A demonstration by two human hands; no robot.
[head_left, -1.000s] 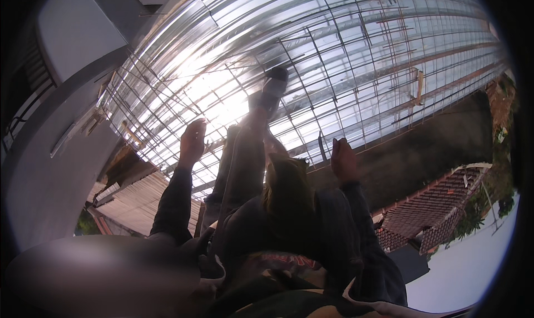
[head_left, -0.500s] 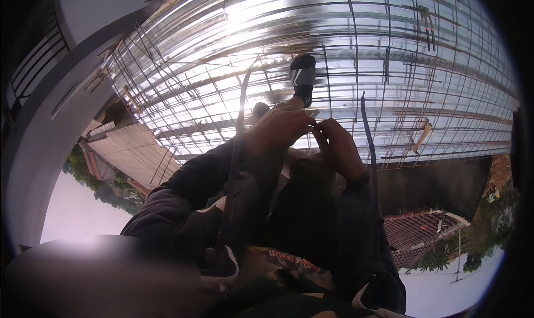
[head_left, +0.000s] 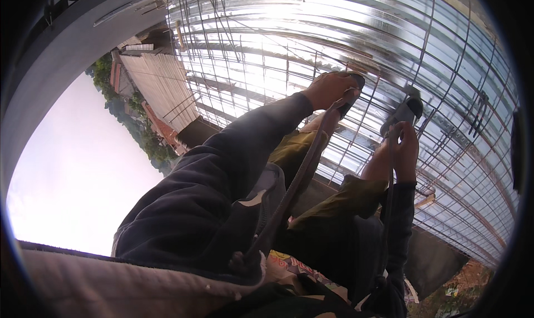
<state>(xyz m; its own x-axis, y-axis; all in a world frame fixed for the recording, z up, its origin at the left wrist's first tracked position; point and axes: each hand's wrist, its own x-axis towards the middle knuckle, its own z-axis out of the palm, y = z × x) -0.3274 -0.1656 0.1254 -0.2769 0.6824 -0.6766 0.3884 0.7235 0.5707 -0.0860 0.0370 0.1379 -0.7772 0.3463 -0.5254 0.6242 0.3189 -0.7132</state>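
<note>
My left hand (head_left: 329,90) is stretched forward beside my left sandal (head_left: 350,104), back of the hand up and fingers curled. Whatever it grips, if anything, is hidden. My right hand (head_left: 406,151) is lower and to the right, just behind my right sandal (head_left: 405,115). Its thumb and forefinger are pinched together; I cannot make out anything between them. Below both hands runs a grid of thin steel reinforcing bars (head_left: 453,76) over shiny ribbed metal decking (head_left: 267,59). Dark hood cords (head_left: 300,176) from my jacket hang across the view, one passing in front of the right hand.
Loose upright bars (head_left: 214,23) stand at the upper left beside a pale curved wall (head_left: 61,79). Past the deck's left edge are a corrugated roof (head_left: 161,87), trees and open sky. A dark panel (head_left: 431,262) lies at the lower right edge.
My view has turned and shifted. The hands, close together before, are now apart: the left has reached forward to the left sandal, the right is beside the right sandal.
</note>
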